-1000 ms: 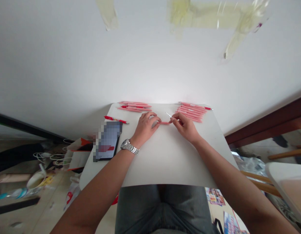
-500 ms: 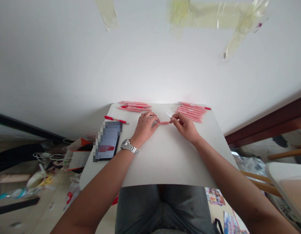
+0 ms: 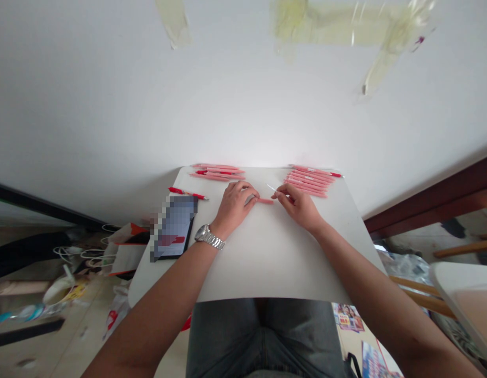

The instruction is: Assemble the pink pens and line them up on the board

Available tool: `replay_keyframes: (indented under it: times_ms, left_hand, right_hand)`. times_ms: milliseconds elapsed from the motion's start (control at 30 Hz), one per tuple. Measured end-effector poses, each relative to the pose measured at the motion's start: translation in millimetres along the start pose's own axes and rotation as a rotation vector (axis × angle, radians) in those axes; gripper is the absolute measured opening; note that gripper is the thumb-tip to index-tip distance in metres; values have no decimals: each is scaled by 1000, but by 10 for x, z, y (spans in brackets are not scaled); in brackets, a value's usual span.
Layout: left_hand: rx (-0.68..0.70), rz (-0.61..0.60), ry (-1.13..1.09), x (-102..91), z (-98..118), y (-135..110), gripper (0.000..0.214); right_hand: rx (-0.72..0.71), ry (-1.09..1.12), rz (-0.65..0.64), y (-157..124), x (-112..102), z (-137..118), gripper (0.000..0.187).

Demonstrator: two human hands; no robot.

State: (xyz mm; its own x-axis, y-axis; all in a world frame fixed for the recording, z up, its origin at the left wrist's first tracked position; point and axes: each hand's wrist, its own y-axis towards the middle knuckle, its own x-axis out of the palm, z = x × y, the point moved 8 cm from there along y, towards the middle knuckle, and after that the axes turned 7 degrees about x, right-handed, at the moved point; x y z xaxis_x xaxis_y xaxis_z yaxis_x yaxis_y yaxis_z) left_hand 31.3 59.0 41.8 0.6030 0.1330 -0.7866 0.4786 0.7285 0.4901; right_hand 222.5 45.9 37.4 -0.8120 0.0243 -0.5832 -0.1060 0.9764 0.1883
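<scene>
Hands at a white table (image 3: pixel 262 262), clock directions read from its centre. The left hand (image 3: pixel 238 203), fingers curled, has thumb and fingertip nipped on the near end of a pink pen barrel (image 3: pixel 266 201) just past 12 o'clock. The right hand (image 3: pixel 297 205) – thumb and forefinger pinched together – grips a slim pale rod (image 3: pixel 270 187), its tip towards 10 o'clock. Pink pens (image 3: pixel 308 181) lie side by side between 1 and 2 o'clock; a phone (image 3: pixel 174 226) lies at 9.

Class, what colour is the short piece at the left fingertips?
Pink; the short piece shows best in the head view.
</scene>
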Motion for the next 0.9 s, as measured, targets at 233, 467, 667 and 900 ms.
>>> replay_keyframes:
  times_ms: [233, 467, 667, 900]
  left_hand:
    - [1, 9, 9, -10, -6, -7, 13]
    - [-12, 15, 8, 4, -25, -15, 13]
    - [10, -24, 18, 26, 15, -8, 17]
    - [25, -54, 36, 19, 73, 0, 31]
  right_hand:
    - [4, 40, -45, -5, 42, 38, 31]
    - [25, 103, -114, -17, 120, 65, 36]
    - [32, 127, -148, -29, 140, 48, 36]
    - [35, 128, -171, -38, 148, 28, 32]
